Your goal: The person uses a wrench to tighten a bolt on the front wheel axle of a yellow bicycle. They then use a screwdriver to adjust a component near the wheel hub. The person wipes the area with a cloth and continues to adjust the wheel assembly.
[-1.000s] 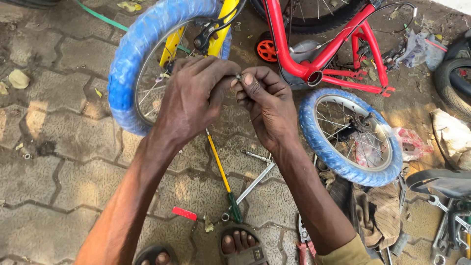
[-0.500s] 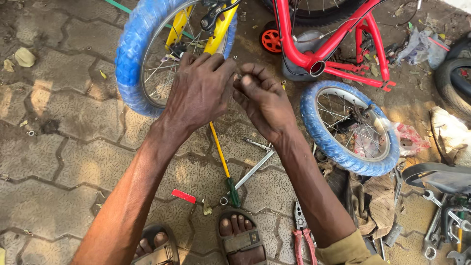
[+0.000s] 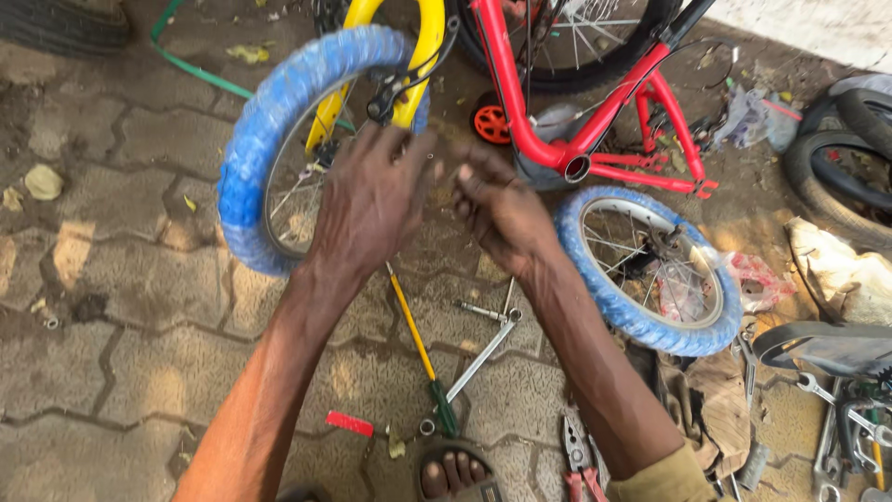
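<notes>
A child's bicycle with a red frame (image 3: 595, 121) and yellow fork (image 3: 423, 56) lay on the paving, its blue-tyred front wheel (image 3: 265, 149) in the fork. Before it, the left hand (image 3: 372, 200) and right hand (image 3: 497, 209) met, fingertips pinched together on some small part too blurred to identify, apparently mid-fitting. A yellow-handled screwdriver (image 3: 418, 349) and cross wrench (image 3: 483, 339) lay below.
</notes>
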